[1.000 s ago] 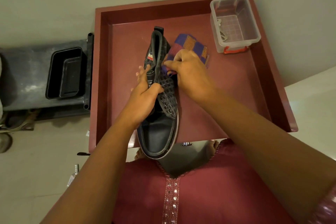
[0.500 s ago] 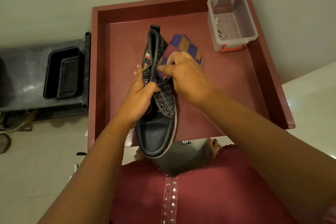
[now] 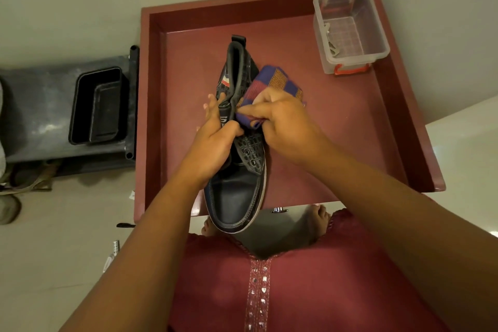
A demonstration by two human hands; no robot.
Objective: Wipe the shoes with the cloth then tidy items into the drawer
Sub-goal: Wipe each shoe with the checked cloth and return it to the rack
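Black leather shoe is steadied over the drawer by left hand fingers curled round its tongue, so right hand fingers can pinch the checked cloth against its side.

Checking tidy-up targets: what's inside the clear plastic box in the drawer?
The clear plastic box, in the far right corner of the red drawer, holds a small pale metallic item against its left wall. Too small to identify. The rest of its floor shows bare.

Only a partly hidden white "S" shows on the shoe tongue.
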